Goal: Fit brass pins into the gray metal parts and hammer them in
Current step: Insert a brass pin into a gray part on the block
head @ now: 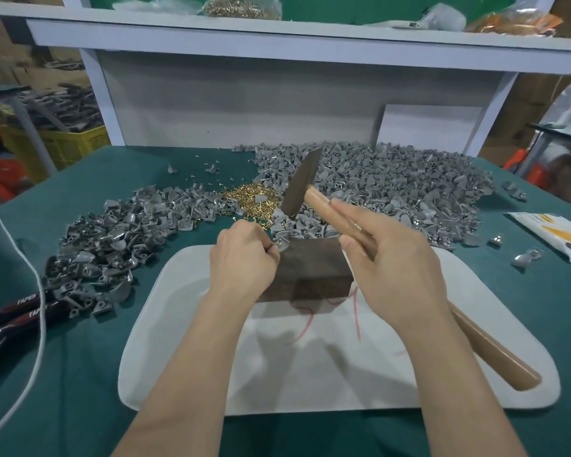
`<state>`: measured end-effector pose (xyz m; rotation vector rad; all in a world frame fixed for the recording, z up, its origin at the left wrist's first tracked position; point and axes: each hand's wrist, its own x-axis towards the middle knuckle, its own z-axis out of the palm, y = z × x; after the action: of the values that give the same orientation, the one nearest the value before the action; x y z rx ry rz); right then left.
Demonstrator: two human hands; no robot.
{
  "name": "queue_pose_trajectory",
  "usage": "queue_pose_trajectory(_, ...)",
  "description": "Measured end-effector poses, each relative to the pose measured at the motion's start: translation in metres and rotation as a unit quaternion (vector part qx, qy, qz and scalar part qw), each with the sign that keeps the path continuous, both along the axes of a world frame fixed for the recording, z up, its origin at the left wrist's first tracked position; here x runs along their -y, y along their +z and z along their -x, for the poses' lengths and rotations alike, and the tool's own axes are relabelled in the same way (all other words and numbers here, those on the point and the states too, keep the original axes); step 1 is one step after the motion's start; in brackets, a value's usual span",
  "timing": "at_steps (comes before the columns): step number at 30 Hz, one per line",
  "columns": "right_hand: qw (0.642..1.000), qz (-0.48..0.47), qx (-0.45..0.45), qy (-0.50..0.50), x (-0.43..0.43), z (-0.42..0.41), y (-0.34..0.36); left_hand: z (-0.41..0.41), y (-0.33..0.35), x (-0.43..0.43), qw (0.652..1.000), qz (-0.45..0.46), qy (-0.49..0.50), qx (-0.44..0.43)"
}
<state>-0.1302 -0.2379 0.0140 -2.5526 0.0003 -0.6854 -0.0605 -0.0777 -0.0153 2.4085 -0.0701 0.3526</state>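
Pad at counter front centre; block on its far half. Pins heaped behind block. Parts: pile left of pins, larger pile right. Pliers at left edge, packet far right. Left hand pinches a part at block's far-left corner; hammer in right hand, over block's right side.

1. Table cover: deep teal-green, plain all over.
2. Mat: off-white, with a few loose red scribbles.
3. Block: dark brown, kinda mottled.
4. Gray metal parts: dull mid-gray, some shinier bits.
5. Brass pins: bright gold-yellow.
6. Hammer: pale tan wood handle, dark gray head.
7. Pliers: black and dark red grips, white lettering.
8. Cord is white, crate yellow, packet white with yellow-orange print.
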Motion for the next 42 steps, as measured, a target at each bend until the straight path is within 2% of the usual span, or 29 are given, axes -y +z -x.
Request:
queue_pose_trajectory(6,0.995,0.049,-0.083,0.017,-0.007,-0.002,-0.003,-0.001,0.001,0.001,1.000,0.010,0.009,-0.020)
queue_pose_trajectory(10,0.996,0.066,-0.064,0.000,-0.017,-0.004,-0.005,-0.002,0.000,0.002,1.000,-0.004,0.008,-0.016)
queue_pose_trajectory(14,1.000,0.009,0.004,-0.005,-0.010,-0.002,-0.002,0.000,0.000,0.001,1.000,0.015,0.012,-0.011)
queue_pose_trajectory(19,0.999,0.026,-0.038,-0.001,-0.006,0.001,-0.002,0.000,0.000,0.000,0.999,0.036,0.010,-0.015)
queue_pose_trajectory(24,1.000,-0.002,0.005,0.022,-0.015,-0.008,-0.005,-0.001,0.000,-0.001,0.999,0.030,-0.009,-0.020)
queue_pose_trajectory(27,1.000,-0.013,-0.015,0.018,-0.020,-0.019,-0.010,0.001,0.003,0.002,0.999,0.024,-0.029,-0.038)
queue_pose_trajectory(34,0.993,0.054,-0.100,0.007,-0.029,-0.042,-0.013,-0.001,0.003,0.004,0.998,0.002,-0.051,-0.048)
queue_pose_trajectory(42,0.994,0.069,-0.084,-0.003,-0.035,-0.055,-0.023,0.000,0.002,0.004,0.997,0.016,-0.061,-0.041)
